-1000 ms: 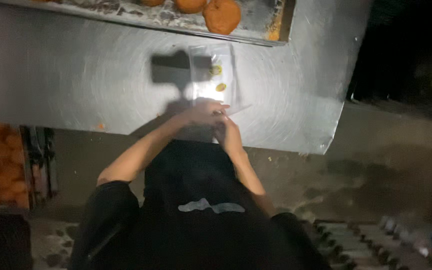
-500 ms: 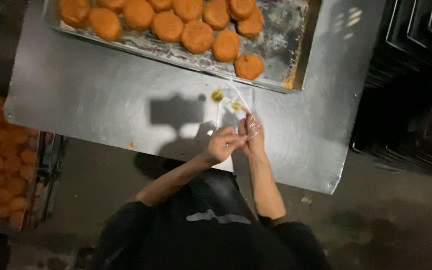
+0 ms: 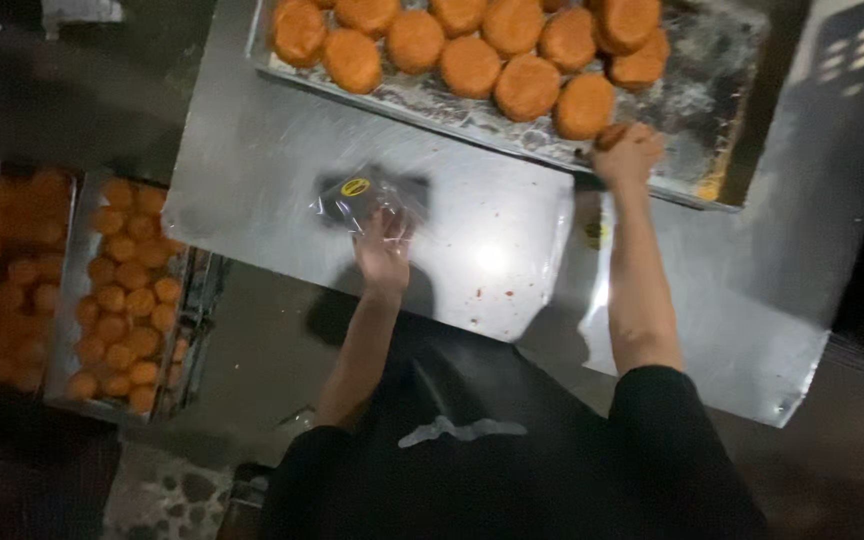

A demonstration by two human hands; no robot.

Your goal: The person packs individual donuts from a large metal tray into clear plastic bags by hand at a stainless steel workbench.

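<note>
- The left hand (image 3: 384, 250) pinched a clear plastic bag (image 3: 364, 200), which lay on the steel bench (image 3: 252, 170) just beyond its grip.
- The right hand (image 3: 630, 155) closed on a round orange bun (image 3: 612, 135) at the near edge of the tray (image 3: 712, 110).

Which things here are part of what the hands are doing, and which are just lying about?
In hand:
- clear plastic bag, held by the left hand
- round orange bun, gripped by the right hand at the tray's near edge
- metal tray of buns
- steel table

Lying about:
- side trays of small orange buns, lower left
- spare clear bags beside the right forearm
</note>
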